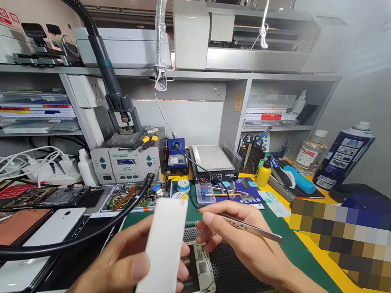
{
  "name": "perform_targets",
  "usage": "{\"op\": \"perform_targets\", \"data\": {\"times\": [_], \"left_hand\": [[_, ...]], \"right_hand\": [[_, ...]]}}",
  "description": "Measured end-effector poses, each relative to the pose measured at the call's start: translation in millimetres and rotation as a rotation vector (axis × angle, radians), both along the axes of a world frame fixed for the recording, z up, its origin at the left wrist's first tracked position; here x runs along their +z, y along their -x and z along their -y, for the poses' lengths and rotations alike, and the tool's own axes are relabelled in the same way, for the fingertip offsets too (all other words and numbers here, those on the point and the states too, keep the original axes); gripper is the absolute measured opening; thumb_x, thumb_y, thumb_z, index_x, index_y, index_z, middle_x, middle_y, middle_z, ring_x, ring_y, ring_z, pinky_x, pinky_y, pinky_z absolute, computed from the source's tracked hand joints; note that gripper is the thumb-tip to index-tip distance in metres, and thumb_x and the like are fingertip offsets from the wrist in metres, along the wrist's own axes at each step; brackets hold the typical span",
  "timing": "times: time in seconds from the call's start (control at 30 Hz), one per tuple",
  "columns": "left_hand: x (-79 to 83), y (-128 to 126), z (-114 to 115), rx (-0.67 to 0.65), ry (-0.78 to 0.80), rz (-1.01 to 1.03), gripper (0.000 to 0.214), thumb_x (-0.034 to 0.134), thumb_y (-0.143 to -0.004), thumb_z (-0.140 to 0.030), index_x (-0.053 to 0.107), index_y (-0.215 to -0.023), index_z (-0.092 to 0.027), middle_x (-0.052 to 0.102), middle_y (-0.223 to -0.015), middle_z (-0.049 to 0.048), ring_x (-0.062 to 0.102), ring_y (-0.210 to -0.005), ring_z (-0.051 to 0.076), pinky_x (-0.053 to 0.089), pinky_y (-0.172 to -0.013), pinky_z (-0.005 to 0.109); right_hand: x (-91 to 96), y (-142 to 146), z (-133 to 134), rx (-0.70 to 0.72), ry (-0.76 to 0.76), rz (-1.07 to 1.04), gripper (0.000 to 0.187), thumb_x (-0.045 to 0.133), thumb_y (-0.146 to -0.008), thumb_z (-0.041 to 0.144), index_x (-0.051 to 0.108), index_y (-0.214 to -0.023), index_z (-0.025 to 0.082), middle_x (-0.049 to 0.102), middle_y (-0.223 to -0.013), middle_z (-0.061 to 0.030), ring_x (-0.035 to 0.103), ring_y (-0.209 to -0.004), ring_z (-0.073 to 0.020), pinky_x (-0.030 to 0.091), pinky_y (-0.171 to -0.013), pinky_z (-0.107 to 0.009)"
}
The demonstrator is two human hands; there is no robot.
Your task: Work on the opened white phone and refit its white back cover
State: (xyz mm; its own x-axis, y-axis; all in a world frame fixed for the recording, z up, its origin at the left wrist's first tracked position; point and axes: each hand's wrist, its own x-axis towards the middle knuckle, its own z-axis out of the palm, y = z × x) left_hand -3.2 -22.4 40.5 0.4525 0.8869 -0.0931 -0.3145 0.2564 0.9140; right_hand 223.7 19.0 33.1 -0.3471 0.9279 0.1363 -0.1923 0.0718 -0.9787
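My left hand (124, 270) is wrapped round a long white flat-sided piece (163, 257), held upright in front of me; I cannot make out what it is. In my right hand (254, 240), a pair of metal tweezers (265, 233) lies between thumb and fingers, its wider end pointing right. Just behind the white piece, an opened phone (209, 283) with a dark battery area rests on a black perforated mat (245, 271). Part of that phone is hidden by my left hand and the white piece.
Phones and covers (37, 250) lie on the left, crossed by a black hose (87, 243). A soldering station (128, 162), a parts tray (121, 201) and a flat heating plate (212, 159) stand behind. Bottles, including a spray can (345, 158), are at right. One right-hand area is pixelated.
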Motion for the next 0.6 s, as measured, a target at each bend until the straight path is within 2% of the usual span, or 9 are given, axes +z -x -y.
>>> {"op": "perform_targets", "data": {"times": [0.1, 0.2, 0.27, 0.37, 0.43, 0.47, 0.53, 0.6], "left_hand": [[5.6, 8.7, -4.2, 0.176, 0.030, 0.039, 0.054, 0.078, -0.070, -0.052, 0.074, -0.110, -0.015, 0.076, -0.098, 0.0175, 0.072, -0.084, 0.033, 0.059, -0.079, 0.044], [10.3, 16.3, -7.1, 0.325, 0.050, 0.064, 0.059, 0.070, -0.077, -0.051, 0.067, -0.122, -0.013, 0.076, -0.093, 0.0195, 0.072, -0.074, 0.032, 0.059, -0.066, 0.040], [10.4, 20.7, -9.9, 0.401, 0.031, 0.082, 0.062, 0.068, -0.079, -0.049, 0.062, -0.129, -0.013, 0.076, -0.096, 0.0204, 0.072, -0.075, 0.033, 0.059, -0.063, 0.039], [7.0, 27.2, -16.4, 0.472, 0.003, 0.125, 0.066, 0.070, -0.077, -0.047, 0.060, -0.133, -0.013, 0.075, -0.101, 0.0197, 0.072, -0.080, 0.034, 0.061, -0.068, 0.043], [4.5, 30.8, -20.9, 0.503, 0.001, 0.146, 0.066, 0.072, -0.075, -0.045, 0.061, -0.133, -0.015, 0.075, -0.105, 0.0177, 0.072, -0.083, 0.035, 0.062, -0.069, 0.044], [3.7, 32.0, -22.6, 0.511, -0.004, 0.154, 0.065, 0.073, -0.075, -0.044, 0.061, -0.132, -0.016, 0.075, -0.107, 0.0167, 0.072, -0.085, 0.036, 0.062, -0.070, 0.044], [3.7, 32.8, -24.4, 0.520, -0.018, 0.169, 0.064, 0.075, -0.074, -0.041, 0.061, -0.132, -0.018, 0.074, -0.112, 0.0152, 0.072, -0.088, 0.036, 0.062, -0.070, 0.044], [5.1, 32.3, -23.6, 0.518, -0.023, 0.191, 0.062, 0.075, -0.074, -0.038, 0.061, -0.132, -0.019, 0.073, -0.116, 0.0147, 0.072, -0.088, 0.035, 0.062, -0.070, 0.043]], "right_hand": [[1.8, -10.7, -6.3, -0.050, -0.058, 0.032, 0.026, 0.075, -0.085, 0.037, 0.070, -0.098, 0.015, 0.076, -0.090, -0.0078, 0.074, -0.075, -0.0205, 0.060, -0.064, -0.030], [6.7, -22.9, -15.8, -0.039, -0.048, 0.067, 0.037, 0.077, -0.083, 0.040, 0.066, -0.108, 0.016, 0.076, -0.101, -0.0108, 0.075, -0.081, -0.0226, 0.062, -0.069, -0.035], [10.0, -28.6, -22.0, -0.058, -0.051, 0.092, 0.043, 0.076, -0.081, 0.046, 0.064, -0.110, 0.016, 0.076, -0.100, -0.0107, 0.075, -0.079, -0.0227, 0.062, -0.068, -0.036], [11.5, -35.0, -27.3, -0.106, -0.067, 0.174, 0.040, 0.072, -0.082, 0.053, 0.067, -0.091, 0.014, 0.075, -0.081, -0.0064, 0.072, -0.065, -0.0201, 0.059, -0.058, -0.032], [9.9, -41.9, -27.8, -0.161, -0.069, 0.259, 0.039, 0.068, -0.088, 0.050, 0.065, -0.077, 0.014, 0.069, -0.067, -0.0014, 0.067, -0.056, -0.0156, 0.055, -0.053, -0.028], [8.7, -47.2, -27.7, -0.196, -0.060, 0.304, 0.037, 0.066, -0.092, 0.047, 0.065, -0.076, 0.013, 0.066, -0.065, 0.0003, 0.065, -0.054, -0.0135, 0.054, -0.053, -0.026], [6.7, -60.9, -28.2, -0.279, -0.020, 0.379, 0.027, 0.062, -0.097, 0.039, 0.066, -0.090, 0.013, 0.067, -0.077, 0.0003, 0.064, -0.061, -0.0120, 0.055, -0.059, -0.027], [6.0, -75.5, -31.0, -0.362, 0.049, 0.428, 0.024, 0.061, -0.098, 0.035, 0.064, -0.109, 0.014, 0.068, -0.101, -0.0046, 0.067, -0.080, -0.0164, 0.058, -0.071, -0.033]]}}
